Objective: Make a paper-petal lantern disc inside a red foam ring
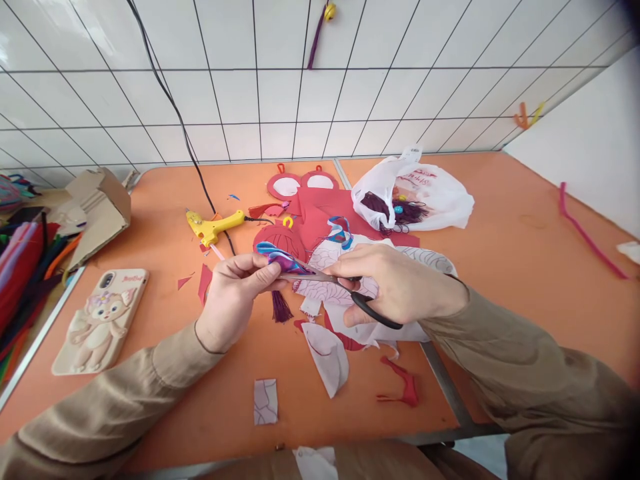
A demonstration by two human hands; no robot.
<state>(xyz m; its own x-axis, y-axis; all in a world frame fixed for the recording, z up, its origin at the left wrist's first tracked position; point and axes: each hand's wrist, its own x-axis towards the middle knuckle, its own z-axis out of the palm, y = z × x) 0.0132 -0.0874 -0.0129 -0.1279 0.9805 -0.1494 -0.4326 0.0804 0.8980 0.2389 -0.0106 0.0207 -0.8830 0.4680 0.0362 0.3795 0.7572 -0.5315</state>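
Observation:
Between its thumb and fingers, my left hand (235, 293) pinches a folded blue and purple piece (285, 258). My right hand (395, 283) holds scissors (370, 308) with black handles; their blades point left and lie at the piece, close to my left fingertips. A dark purple tassel (281, 307) shows just below the blades. Beneath and behind the hands are white sheets with drawn lines (315, 287), a round red piece (280, 241) with a yellow loop, and a small blue ribbon loop (341, 233).
A yellow glue gun (215, 227) with a cable lies left of the red pieces. Further left are a phone (103, 320) and torn cardboard (103, 207). A white plastic bag (440, 197) holding purple tassels sits at the back right. Paper scraps (265, 401) lie near the front edge.

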